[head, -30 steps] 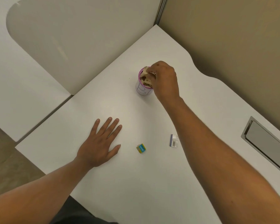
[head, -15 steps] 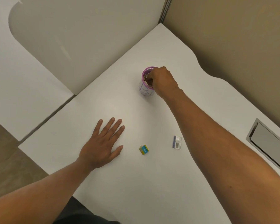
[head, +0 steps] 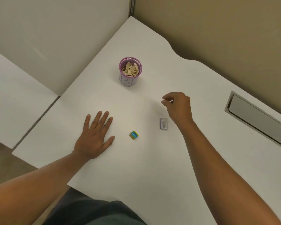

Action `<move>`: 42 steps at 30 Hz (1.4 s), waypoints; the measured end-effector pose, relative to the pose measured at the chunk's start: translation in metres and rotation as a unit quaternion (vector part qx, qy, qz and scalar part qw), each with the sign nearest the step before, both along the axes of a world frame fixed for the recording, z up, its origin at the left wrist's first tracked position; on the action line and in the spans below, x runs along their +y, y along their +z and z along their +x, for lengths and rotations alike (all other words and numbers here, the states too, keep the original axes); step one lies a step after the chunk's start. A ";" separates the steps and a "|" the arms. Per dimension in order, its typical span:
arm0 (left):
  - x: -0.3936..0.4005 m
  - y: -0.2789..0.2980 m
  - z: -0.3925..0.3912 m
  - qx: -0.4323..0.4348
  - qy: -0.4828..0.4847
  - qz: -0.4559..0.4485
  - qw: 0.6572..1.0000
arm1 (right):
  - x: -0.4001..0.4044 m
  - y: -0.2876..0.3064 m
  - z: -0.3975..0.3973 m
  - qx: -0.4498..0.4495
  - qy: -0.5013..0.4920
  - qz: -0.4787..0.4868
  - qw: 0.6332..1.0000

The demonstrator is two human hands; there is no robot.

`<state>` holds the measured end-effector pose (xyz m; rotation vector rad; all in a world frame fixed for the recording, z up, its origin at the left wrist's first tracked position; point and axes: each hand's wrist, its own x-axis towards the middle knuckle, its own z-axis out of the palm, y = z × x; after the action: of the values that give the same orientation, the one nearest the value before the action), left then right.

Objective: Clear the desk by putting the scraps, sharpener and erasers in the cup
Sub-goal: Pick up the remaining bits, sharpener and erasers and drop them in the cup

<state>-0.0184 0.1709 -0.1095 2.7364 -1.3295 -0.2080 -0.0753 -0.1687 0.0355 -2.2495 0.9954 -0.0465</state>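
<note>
A purple-rimmed cup stands on the white desk, filled with pale paper scraps. Closer to me lies a small yellow and blue block, and to its right a white and purple rectangular piece; I cannot tell which is the eraser and which the sharpener. My right hand hovers just above and right of the white and purple piece, fingers loosely curled and slightly apart, with nothing visible in them. My left hand rests flat on the desk, left of the yellow block, fingers spread.
A grey cable hatch is set into the desk at the right. Partition walls close off the far corner behind the cup. The desk's front edge runs diagonally past my left forearm, with my dark trousers below it.
My right hand has left the cup, where it was pushing scraps in, and drawn back toward me to near the white and purple piece. The left hand stayed flat.
</note>
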 end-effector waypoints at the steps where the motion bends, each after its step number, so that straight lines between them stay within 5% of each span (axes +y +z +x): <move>1: -0.002 0.005 -0.001 0.006 0.003 0.007 1.000 | 0.002 -0.012 -0.019 0.023 -0.004 0.001 1.000; 5: -0.022 0.031 -0.002 0.019 0.007 0.009 1.000 | 0.015 -0.051 -0.066 0.066 -0.021 0.004 0.998; 8: -0.049 0.049 -0.001 0.104 -0.102 -0.066 0.987 | 0.023 -0.065 -0.077 0.086 -0.015 -0.002 0.996; 12: -0.086 0.064 -0.006 0.201 -0.194 0.008 0.960 | 0.032 -0.071 -0.076 0.088 -0.022 0.008 0.996; 18: -0.108 0.071 -0.005 0.201 -0.122 0.034 0.971 | 0.035 -0.073 -0.077 0.051 -0.025 -0.006 0.998; 25: -0.139 0.118 0.072 0.135 0.089 -0.221 0.962 | 0.042 -0.079 -0.081 0.012 -0.025 -0.015 1.000; 29: -0.162 0.137 0.131 0.106 0.178 -0.245 0.947 | 0.054 -0.081 -0.085 -0.014 -0.051 0.023 0.998; 37: -0.178 0.133 0.178 0.057 0.098 -0.108 0.988 | 0.077 -0.080 -0.082 -0.085 -0.041 0.068 0.993; 42: -0.164 0.121 0.180 0.087 0.074 -0.203 0.972 | 0.080 -0.046 -0.044 -0.169 -0.027 0.068 0.983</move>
<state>0.1620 0.0068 0.0117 2.3947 -0.9892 -0.1403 -0.1192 -0.0888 -0.0103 -2.0037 0.8471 -0.3611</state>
